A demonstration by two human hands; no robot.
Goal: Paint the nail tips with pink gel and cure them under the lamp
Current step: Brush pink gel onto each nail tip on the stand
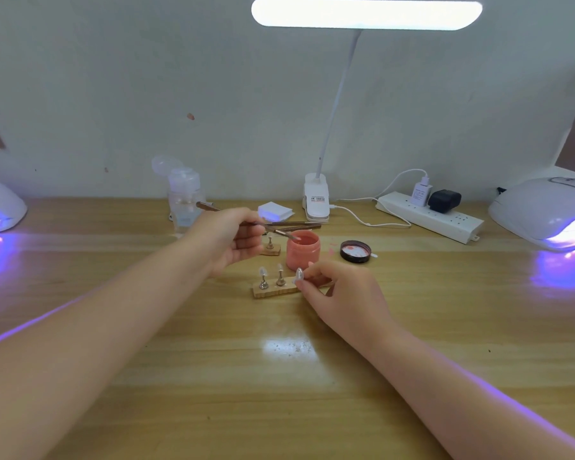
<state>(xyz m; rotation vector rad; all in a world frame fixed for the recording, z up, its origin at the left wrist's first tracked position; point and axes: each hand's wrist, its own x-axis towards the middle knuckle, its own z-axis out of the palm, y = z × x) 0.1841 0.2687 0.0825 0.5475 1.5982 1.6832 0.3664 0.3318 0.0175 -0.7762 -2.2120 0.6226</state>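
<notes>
A thin brown-handled brush (246, 220), gripped by the left hand (233, 237), is dipped into the pink gel jar (302, 250); a clear nail tip (298, 275), pinched by the right hand (342, 293), waits at six o'clock.

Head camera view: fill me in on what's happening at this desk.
A person is painting nail tips. The left hand holds a brush with its tip at the mouth of the open pink gel jar. The right hand pinches a clear nail tip on its stand at the end of the wooden holder, where two more unpainted tips stand. The jar's lid lies beside it. Curing lamps glow on both sides.
</notes>
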